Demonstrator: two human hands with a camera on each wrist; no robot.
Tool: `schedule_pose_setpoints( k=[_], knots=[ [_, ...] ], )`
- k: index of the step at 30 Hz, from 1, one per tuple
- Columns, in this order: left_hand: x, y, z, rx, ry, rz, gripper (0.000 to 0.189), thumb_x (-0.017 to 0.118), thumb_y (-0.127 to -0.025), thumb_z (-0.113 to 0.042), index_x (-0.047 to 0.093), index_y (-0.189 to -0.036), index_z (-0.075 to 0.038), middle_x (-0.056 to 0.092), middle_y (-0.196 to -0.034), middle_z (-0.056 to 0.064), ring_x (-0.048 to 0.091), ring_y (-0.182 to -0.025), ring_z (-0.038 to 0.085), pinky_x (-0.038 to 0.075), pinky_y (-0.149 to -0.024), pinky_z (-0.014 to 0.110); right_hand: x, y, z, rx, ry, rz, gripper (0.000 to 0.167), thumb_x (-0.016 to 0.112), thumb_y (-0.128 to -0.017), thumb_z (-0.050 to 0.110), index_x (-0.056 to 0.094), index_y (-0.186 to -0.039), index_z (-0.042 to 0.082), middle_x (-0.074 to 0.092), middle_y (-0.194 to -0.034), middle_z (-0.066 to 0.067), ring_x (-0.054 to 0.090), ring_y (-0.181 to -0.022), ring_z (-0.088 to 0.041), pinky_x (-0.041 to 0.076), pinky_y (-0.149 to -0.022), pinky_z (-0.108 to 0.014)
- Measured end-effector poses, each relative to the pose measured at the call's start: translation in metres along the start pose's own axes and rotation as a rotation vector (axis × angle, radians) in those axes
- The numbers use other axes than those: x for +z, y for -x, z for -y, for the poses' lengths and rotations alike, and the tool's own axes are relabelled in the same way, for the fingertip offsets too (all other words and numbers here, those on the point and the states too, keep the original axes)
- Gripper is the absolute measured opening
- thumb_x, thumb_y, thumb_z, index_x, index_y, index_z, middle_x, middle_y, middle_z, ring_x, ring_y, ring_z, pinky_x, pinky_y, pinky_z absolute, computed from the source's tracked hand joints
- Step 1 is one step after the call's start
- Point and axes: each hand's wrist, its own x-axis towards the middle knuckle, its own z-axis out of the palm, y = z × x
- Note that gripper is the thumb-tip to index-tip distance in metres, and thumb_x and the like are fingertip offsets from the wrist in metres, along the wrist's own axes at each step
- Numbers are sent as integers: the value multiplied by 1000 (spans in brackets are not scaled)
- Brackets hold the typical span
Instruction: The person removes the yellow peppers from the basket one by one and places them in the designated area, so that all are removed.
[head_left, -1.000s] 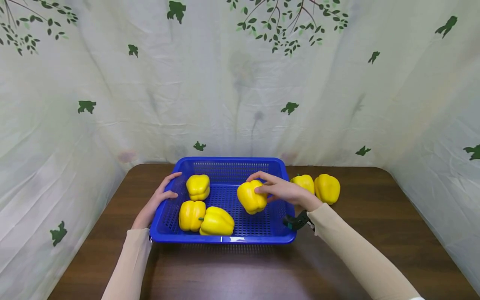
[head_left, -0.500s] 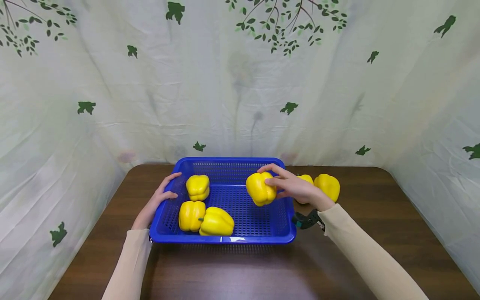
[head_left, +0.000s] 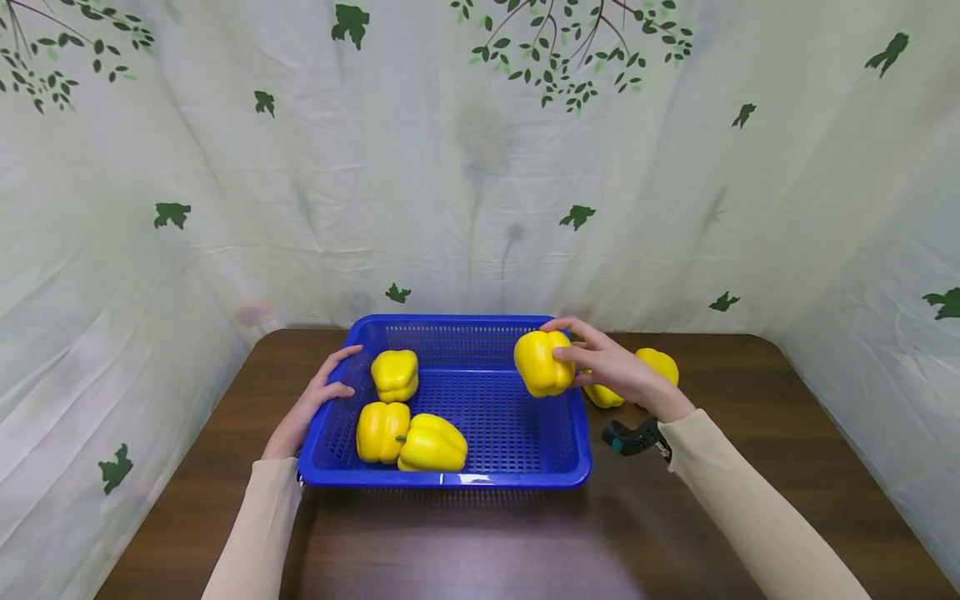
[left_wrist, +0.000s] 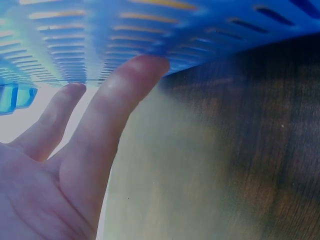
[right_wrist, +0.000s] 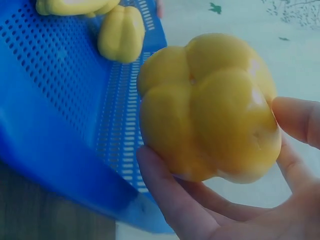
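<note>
Held a yellow bell pepper (head_left: 542, 364) up in the right hand (head_left: 615, 368), pinched between thumb and fingertips, with the lobed end toward the right wrist camera. Had that pepper in the air over the far right corner of a blue plastic basket (head_left: 442, 480), well apart from the others inside. Gripped the left side of the basket with the left hand (head_left: 318, 396), thumb and one finger spread apart over the rim, two more fingers extended against the slotted outer wall in the left wrist view. Could not tell how firmly.

Saw three peppers in the left part of the basket: a far pepper (head_left: 395, 375) near the back left corner, a ribbed pepper (head_left: 381, 432) in front of it, and a lying pepper (head_left: 435, 443) just to the right, green stem pointing left. Saw two further ones on the wood-grain table (head_left: 510, 542) to the right of the basket: a half-hidden pepper (head_left: 604, 397) behind the right hand, and an outer pepper (head_left: 662, 363), also partly covered. Wore beige sleeves (head_left: 750, 492) and a black strap (head_left: 632, 437) on the right wrist. Faced a pale leaf-printed curtain (head_left: 450, 167).
</note>
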Motion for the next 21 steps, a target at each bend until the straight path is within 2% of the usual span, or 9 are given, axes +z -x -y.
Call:
schedule_pose_setpoints(
  k=[3,6,10,13,21],
  knots=[
    [0,-1,0,20,-14,-10,60,41,-91,4,28,-148,-11,15,-150,27,37,-124,23,40,-93,20,-7,4,1,-2,5,-19,43,51,-99,22,37,-139,14,41,-135,-20,51,-108,-35,48,-84,-46],
    [0,3,-2,-51,-34,-16,61,43,-93,-2,25,-150,-16,14,-152,22,34,-126,32,42,-92,28,-15,10,1,5,-2,-42,44,51,-99,22,35,-139,15,41,-135,-20,51,-109,-34,46,-87,-48],
    [1,9,-6,-141,-52,-12,63,44,-94,-11,21,-151,-23,9,-155,13,29,-128,41,40,-94,45,-26,18,0,10,-22,-71,46,52,-99,22,33,-140,13,42,-133,-23,53,-108,-35,44,-90,-49],
    [1,9,-7,-142,-63,-17,63,44,-94,-10,21,-152,-21,8,-156,13,27,-130,42,37,-96,49,-35,25,-2,9,-22,-94,47,51,-99,22,32,-140,12,38,-135,-22,54,-108,-34,44,-90,-48],
    [1,8,-6,-127,-70,-13,62,44,-93,-9,23,-151,-20,10,-155,14,29,-129,42,39,-95,46,-56,39,-11,20,12,-148,48,49,-100,27,29,-142,15,33,-137,-22,54,-108,-34,43,-92,-48]
  ],
)
